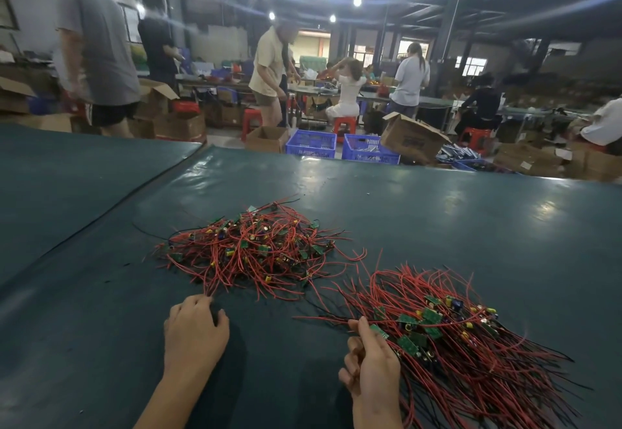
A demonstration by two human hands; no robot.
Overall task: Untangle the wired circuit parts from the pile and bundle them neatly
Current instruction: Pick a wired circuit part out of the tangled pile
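You are working the extraction step: your left hand (197,331) is resting knuckles-up on the green table mat (437,213) with its fingers curled, and its fingertips are pinching the near ends of a few red leads (213,280) running out of the near edge of the tangled pile (255,247). Your right hand (370,364) is gripping the near-left edge of the sorted bundle (454,344), fingers curled round the wires and the forefinger lying beside a small green board (379,331). That bundle is lying just right of the pile, its boards gathered mid-length and its leads fanning out toward you. The pile is sitting ahead of the left hand, near the middle of the mat, and a great many parts are lying in it, so the task is judged about half done at best. Recommended practice: be taking one part per pull rather than several leads, be drawing low and slow along the mat toward yourself, and be stopping wherever the pile is lifting with the pull, since a snagged part is likely to tear at its solder joints. Be laying each freed part with its board against the boards already gathered, leads all facing one way
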